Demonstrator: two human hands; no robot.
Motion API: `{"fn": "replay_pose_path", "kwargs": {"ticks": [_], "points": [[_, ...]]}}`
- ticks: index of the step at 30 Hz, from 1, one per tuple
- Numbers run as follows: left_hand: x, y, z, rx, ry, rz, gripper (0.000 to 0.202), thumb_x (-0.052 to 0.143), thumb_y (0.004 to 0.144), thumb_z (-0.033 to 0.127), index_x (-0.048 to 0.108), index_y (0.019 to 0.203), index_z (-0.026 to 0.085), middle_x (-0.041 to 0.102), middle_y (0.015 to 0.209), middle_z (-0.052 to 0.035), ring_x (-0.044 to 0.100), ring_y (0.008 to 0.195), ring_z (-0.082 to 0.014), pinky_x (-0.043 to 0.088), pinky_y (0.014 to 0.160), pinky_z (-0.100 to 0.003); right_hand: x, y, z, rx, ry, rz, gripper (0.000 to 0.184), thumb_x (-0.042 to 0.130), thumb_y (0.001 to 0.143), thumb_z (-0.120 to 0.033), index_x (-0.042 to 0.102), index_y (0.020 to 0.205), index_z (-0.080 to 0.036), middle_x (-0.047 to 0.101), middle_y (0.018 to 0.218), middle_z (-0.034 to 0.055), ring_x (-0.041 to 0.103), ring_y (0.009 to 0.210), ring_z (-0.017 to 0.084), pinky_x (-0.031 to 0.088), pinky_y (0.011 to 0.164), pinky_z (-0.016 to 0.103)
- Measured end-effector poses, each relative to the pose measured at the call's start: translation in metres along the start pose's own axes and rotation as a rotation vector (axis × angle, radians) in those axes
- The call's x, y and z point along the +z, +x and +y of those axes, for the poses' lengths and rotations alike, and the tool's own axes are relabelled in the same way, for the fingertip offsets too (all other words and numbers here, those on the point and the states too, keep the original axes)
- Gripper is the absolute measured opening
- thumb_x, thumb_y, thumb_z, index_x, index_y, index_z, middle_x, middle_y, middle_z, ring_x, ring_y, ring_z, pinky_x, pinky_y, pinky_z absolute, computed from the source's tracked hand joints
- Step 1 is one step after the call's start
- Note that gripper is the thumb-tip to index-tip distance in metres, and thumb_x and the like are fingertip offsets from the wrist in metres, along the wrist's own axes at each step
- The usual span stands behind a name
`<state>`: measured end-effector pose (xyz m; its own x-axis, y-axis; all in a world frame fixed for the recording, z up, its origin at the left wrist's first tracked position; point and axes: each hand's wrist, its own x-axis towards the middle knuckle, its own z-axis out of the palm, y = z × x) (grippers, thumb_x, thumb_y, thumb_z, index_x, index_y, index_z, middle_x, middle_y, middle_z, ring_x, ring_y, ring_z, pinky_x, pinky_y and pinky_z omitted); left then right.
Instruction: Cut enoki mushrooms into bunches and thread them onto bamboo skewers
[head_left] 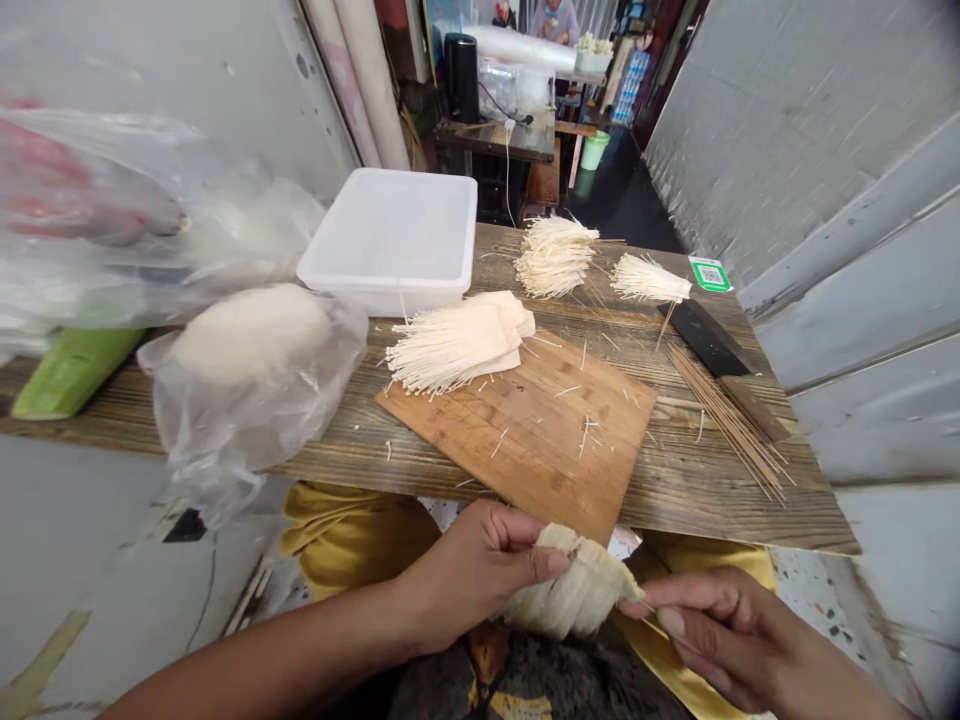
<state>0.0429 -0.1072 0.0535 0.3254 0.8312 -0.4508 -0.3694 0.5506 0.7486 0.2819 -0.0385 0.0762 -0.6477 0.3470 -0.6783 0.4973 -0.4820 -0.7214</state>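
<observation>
In front of my lap, my left hand (491,565) is closed round the upper side of a pale, ribbed enoki mushroom bundle (574,590). At the bundle's right end, my right hand (720,630) pinches a thin bamboo skewer (649,606), whose far part is hidden in the bundle. Just beyond lies a wooden cutting board (555,430) strewn with loose strands. Flat slabs of enoki mushrooms (457,345) rest on its upper left corner. Skewered enoki mushrooms (555,257) are piled farther back, with one more skewered bunch (649,278) to their right.
Bamboo skewers (724,420) lie on the right beside a cleaver (709,345). A white plastic tub (390,240) stands at the back left. Nearer are a bagged pale lump (255,335) and a green vegetable (79,370). A person (555,22) sits in the background.
</observation>
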Motion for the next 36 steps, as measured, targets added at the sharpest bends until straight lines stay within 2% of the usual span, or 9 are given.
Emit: {"fn": "replay_pose_path", "kwargs": {"ticks": [9, 13, 22, 28, 36], "points": [[-0.0009, 0.0018, -0.0028, -0.014, 0.033, 0.009, 0.034, 0.072, 0.072, 0.045, 0.076, 0.086, 0.014, 0.068, 0.071, -0.0015, 0.051, 0.062, -0.0114, 0.037, 0.065, -0.023, -0.0007, 0.0011, -0.0012, -0.009, 0.012, -0.034, 0.04, 0.056, 0.085, -0.054, 0.068, 0.104, -0.022, 0.027, 0.053, -0.0089, 0.023, 0.044, 0.004, 0.015, 0.039, 0.017], [0.0008, 0.0029, -0.0023, -0.012, 0.045, 0.008, 0.031, 0.071, 0.073, 0.043, 0.077, 0.084, 0.014, 0.066, 0.068, -0.0005, 0.049, 0.061, -0.0106, 0.036, 0.063, -0.022, 0.0015, 0.0011, -0.0016, 0.007, 0.024, -0.043, 0.042, 0.055, 0.084, -0.058, 0.066, 0.099, -0.02, 0.026, 0.05, -0.0101, 0.02, 0.042, 0.003, 0.012, 0.038, 0.017], [-0.0002, 0.0074, -0.0031, -0.015, 0.07, 0.0, 0.032, 0.071, 0.071, 0.044, 0.076, 0.081, 0.014, 0.068, 0.072, -0.001, 0.053, 0.065, -0.0121, 0.038, 0.066, -0.023, 0.0058, 0.0039, -0.0057, 0.046, 0.017, -0.011, 0.046, 0.055, 0.082, -0.062, 0.064, 0.095, -0.019, 0.028, 0.052, -0.0098, 0.02, 0.042, 0.003, 0.011, 0.039, 0.018], [-0.0012, 0.006, -0.0029, -0.029, -0.001, -0.011, 0.036, 0.072, 0.071, 0.044, 0.075, 0.092, 0.015, 0.071, 0.079, -0.0023, 0.057, 0.071, -0.0146, 0.041, 0.072, -0.026, 0.0013, 0.0012, -0.0033, 0.064, 0.056, -0.021, 0.044, 0.056, 0.083, -0.059, 0.066, 0.1, -0.02, 0.026, 0.053, -0.0096, 0.021, 0.044, 0.004, 0.012, 0.039, 0.018], [-0.0009, 0.0048, -0.006, -0.022, -0.033, -0.003, 0.033, 0.072, 0.072, 0.042, 0.076, 0.092, 0.015, 0.07, 0.077, -0.0032, 0.056, 0.068, -0.0133, 0.041, 0.072, -0.026, 0.0003, -0.0006, -0.0003, 0.079, 0.072, -0.021, 0.046, 0.058, 0.081, -0.061, 0.067, 0.103, -0.02, 0.026, 0.052, -0.0098, 0.022, 0.044, 0.004, 0.013, 0.039, 0.018]]}}
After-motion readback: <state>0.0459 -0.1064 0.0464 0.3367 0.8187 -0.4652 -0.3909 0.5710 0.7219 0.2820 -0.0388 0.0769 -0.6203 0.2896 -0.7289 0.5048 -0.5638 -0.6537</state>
